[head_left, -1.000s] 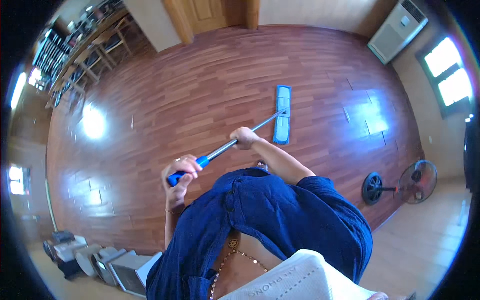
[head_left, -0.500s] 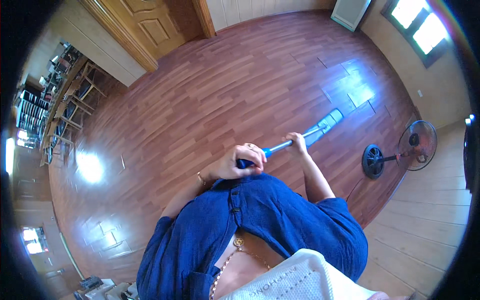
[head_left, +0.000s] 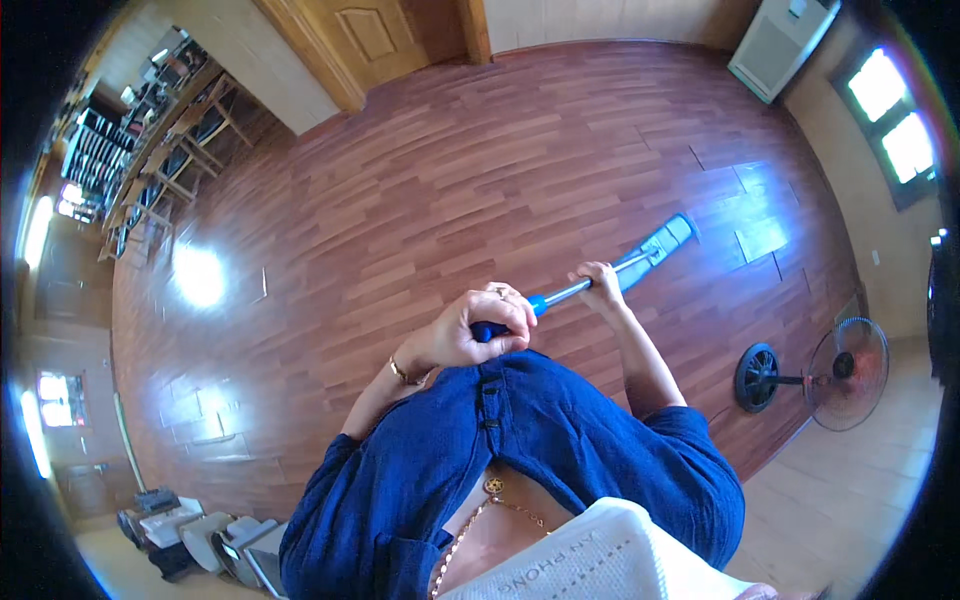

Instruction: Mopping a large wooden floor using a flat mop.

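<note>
A flat mop (head_left: 657, 246) with a blue rectangular head and a silver pole lies across the view, its head down on the wood-pattern floor to the right. My left hand (head_left: 492, 322), with a ring and a gold bracelet at its wrist, wraps round the blue grip at the pole's upper end, close to my body. Farther down, my right hand (head_left: 600, 287) is closed round the silver part of the pole, not far above the mop head. The pole between both hands is in plain sight.
A standing fan (head_left: 760, 378) is at the right near the wall. White floor-standing appliance (head_left: 782, 45) fills the far right corner. Chairs (head_left: 178, 165) line a long counter at the left. A wooden door (head_left: 375, 40) is at the far side, and several seats (head_left: 205, 540) stand lower left.
The view has turned and shifted, so the door, fan and counter appear farther right. Both hands keep their hold on the mop, whose head stays at the right.
</note>
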`<state>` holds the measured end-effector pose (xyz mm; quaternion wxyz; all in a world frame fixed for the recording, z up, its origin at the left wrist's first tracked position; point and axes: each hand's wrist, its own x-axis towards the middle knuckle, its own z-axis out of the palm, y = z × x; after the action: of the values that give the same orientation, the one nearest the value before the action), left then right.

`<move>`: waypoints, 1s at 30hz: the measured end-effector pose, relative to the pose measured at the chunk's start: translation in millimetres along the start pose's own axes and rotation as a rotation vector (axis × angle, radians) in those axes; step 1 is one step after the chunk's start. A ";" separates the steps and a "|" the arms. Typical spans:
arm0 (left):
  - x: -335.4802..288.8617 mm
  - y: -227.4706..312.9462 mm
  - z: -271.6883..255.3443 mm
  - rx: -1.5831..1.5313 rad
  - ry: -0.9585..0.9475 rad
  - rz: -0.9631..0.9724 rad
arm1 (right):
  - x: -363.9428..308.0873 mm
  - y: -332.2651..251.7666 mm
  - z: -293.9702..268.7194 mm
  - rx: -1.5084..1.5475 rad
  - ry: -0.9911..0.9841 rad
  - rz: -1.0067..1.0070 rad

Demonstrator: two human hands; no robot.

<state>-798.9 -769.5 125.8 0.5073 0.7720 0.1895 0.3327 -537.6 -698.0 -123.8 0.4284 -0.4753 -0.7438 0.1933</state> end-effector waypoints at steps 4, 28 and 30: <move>-31.5 19.4 -13.1 0.108 0.220 -0.013 | 48.6 -30.1 33.4 0.067 -0.265 -0.089; -215.1 216.8 -69.0 0.921 0.531 -0.048 | 105.5 -344.0 298.9 0.514 -1.118 -0.858; -217.9 209.2 -72.0 0.923 0.600 0.015 | 109.9 -353.1 301.5 0.429 -1.092 -0.904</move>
<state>-1013.1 -945.9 265.0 0.0373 0.7871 0.4466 0.4239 -996.2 -733.2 3.1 0.1187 0.1354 -0.9201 0.3479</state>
